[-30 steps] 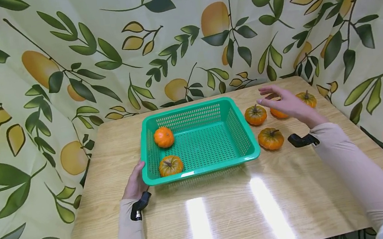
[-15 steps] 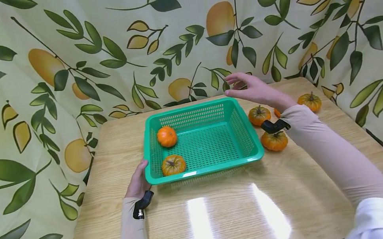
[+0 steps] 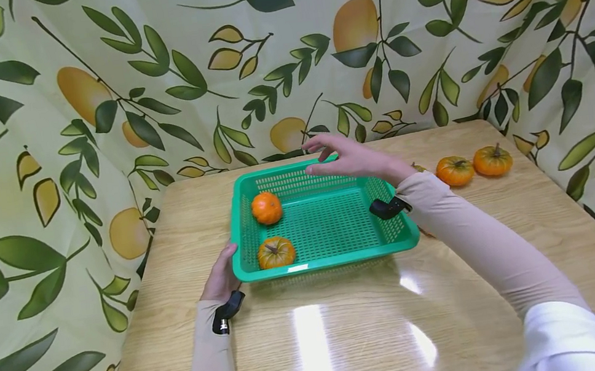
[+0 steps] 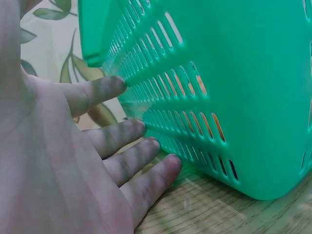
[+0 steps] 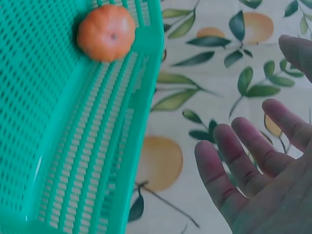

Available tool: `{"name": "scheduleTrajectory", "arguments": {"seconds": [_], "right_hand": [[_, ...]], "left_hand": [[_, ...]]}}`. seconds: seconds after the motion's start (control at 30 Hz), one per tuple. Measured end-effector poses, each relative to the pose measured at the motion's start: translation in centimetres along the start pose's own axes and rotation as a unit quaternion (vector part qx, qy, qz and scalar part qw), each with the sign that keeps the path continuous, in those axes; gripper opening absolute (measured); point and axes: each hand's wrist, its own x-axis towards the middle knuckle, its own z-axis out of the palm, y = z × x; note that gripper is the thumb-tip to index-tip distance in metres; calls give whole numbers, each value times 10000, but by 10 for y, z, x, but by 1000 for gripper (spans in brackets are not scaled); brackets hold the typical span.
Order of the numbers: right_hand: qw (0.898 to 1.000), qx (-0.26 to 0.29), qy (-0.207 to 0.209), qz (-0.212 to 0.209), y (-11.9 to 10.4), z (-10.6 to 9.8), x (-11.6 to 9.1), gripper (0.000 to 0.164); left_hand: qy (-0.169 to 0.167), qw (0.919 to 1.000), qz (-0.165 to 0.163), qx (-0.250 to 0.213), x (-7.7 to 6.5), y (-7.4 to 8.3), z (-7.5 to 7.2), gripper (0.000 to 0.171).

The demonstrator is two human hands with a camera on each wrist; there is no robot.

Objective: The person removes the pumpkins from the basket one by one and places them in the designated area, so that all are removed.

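Observation:
A green plastic basket (image 3: 335, 262) with slotted walls stands on the table. Inside, along its left side, are a bright orange pumpkin (image 3: 267, 208) and a yellow-orange pumpkin (image 3: 276, 252) with a brown stem. My left hand (image 3: 222, 275) is at the basket's left wall; in the left wrist view its straight fingers (image 4: 129, 161) touch the slotted side. Over the basket's back right part hovers my right hand (image 3: 350, 157), holding nothing. Its fingers are spread and slightly bent in the right wrist view, apart from the basket rim (image 5: 146, 122).
Two more orange pumpkins, one (image 3: 454, 171) beside the other (image 3: 492, 160), sit at the table's back right. My right forearm mostly hides others beside the basket. A leaf-printed curtain (image 3: 152, 92) surrounds the wooden table (image 3: 273, 349) at the back and sides.
My right hand has moved left, from above the pumpkins on the right to over the basket's back edge, holding nothing. The left hand stays at the basket; the view has shifted slightly.

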Motion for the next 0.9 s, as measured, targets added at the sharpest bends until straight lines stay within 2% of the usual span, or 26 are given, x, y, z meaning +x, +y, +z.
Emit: {"name": "scheduleTrajectory", "arguments": {"seconds": [0.4,0.6,0.73,0.9], "right_hand": [[9980,-316,-524,-181,-17,31,24,59],[9969,-231,-748,-59,-25,41,28,57],[9954,-301,-889,-207,-25,47,32,57],[9921,-297,-1186,-277,-26,54,35,56]], "left_hand": [[55,10000,-81,16,3,4,-1,70],[67,9999,-106,7,2,3,1,70],[123,9998,-103,65,2,2,0,72],[16,9999,-65,92,3,1,-2,73]]}}
